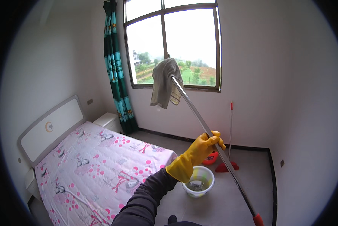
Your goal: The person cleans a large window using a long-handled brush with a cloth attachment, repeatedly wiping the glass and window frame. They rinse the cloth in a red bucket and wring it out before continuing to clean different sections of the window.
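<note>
My left hand (204, 145), in a yellow rubber glove, grips a metal pole (195, 111) around its middle. The pole slants from the lower right up to the window. A grey cloth (166, 82) hangs draped over its upper end, in front of the lower part of the window (190, 42). Whether the cloth touches the glass I cannot tell. At the pole's lower end is a red grip (258, 219), cut off by the picture's edge. My right hand is out of view. Below my left wrist, a white basin (198, 195) with murky water and something greyish inside stands on the floor.
A bed (90, 169) with a pink patterned sheet fills the left side. Near the far wall are a red-headed broom (227, 167) and a red container (210, 158), partly hidden by my hand. A green curtain (114, 62) hangs left of the window, beside a white nightstand (107, 121).
</note>
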Tool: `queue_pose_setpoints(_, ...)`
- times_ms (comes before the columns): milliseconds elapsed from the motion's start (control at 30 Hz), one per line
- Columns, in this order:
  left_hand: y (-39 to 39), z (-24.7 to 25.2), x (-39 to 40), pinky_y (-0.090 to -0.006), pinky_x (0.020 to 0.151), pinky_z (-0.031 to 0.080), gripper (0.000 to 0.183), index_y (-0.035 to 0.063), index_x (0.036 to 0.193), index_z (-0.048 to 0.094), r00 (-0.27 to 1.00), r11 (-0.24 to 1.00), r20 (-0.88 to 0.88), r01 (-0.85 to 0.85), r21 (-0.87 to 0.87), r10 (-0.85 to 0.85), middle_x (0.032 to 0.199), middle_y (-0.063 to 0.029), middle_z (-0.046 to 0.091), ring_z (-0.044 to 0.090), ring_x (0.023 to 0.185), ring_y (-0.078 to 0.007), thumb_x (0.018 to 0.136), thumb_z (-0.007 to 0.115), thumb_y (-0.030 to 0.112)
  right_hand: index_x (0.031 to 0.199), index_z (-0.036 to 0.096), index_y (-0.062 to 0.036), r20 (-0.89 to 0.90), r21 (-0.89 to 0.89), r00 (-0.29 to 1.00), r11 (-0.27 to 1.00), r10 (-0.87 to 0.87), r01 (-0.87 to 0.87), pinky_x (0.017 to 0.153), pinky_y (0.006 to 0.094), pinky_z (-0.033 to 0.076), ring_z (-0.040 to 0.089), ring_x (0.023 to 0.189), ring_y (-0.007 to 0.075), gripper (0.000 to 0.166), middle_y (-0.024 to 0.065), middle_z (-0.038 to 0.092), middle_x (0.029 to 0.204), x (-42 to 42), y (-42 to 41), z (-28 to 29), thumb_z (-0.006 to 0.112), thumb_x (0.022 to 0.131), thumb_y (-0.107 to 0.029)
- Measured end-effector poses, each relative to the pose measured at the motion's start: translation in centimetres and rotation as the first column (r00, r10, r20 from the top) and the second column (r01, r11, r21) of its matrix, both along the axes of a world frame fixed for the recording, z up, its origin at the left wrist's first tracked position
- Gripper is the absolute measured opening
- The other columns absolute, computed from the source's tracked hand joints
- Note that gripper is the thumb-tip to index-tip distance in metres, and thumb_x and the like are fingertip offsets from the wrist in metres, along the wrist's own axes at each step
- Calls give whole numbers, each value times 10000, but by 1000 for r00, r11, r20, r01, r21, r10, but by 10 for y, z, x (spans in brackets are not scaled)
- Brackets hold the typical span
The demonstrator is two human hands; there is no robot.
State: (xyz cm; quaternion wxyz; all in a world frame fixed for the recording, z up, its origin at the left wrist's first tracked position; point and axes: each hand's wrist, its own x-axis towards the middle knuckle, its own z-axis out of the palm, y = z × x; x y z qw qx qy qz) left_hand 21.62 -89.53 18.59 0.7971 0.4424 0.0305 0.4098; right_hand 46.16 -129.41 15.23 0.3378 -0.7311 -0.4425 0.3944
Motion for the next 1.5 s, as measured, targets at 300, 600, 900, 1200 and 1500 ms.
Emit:
queue_pose_setpoints(300,176,140,-54,-415,845,519,390,71,1335,418,975,906,-76,-163,392,208,1046,-145,585,606,995,-288,976,524,179,928,686,-14,20,-34,960,959,-280,280,576,250,464,566,663,69,206,16,639,736,-44,101,-185,725,849,-200)
queue_pose_setpoints(600,209,6,7,-360,927,476,722,148,1482,166,874,617,-358,88,782,329,1261,-161,504,561,1089,-216,929,621,241,772,604,-10,-391,530,890,734,-234,426,396,230,366,451,420,82,191,20,514,547,-93,454,-96,713,843,-150)
queue_pose_setpoints(900,213,-159,-34,-293,700,508,478,63,1250,443,762,916,-625,113,386,169,981,-122,598,620,751,-176,938,577,400,932,610,-10,-553,743,793,582,257,329,436,203,377,465,521,53,99,-2,516,664,-144,723,52,630,902,-103)
queue_pose_setpoints(1200,295,-125,-93,-284,629,490,401,74,1127,513,827,968,-536,-38,247,169,898,-86,610,600,680,-158,941,554,426,923,614,-12,-627,675,733,653,263,343,426,231,408,453,470,82,89,32,542,651,-215,882,165,616,911,-100)
queue_pose_setpoints(1500,364,-167,-143,-274,557,473,378,84,1005,583,895,999,-446,-26,-32,9,816,-49,621,580,610,-141,943,532,453,992,612,27,-571,738,756,602,319,303,461,289,480,513,518,116,166,57,584,722,-233,962,229,588,936,-127)
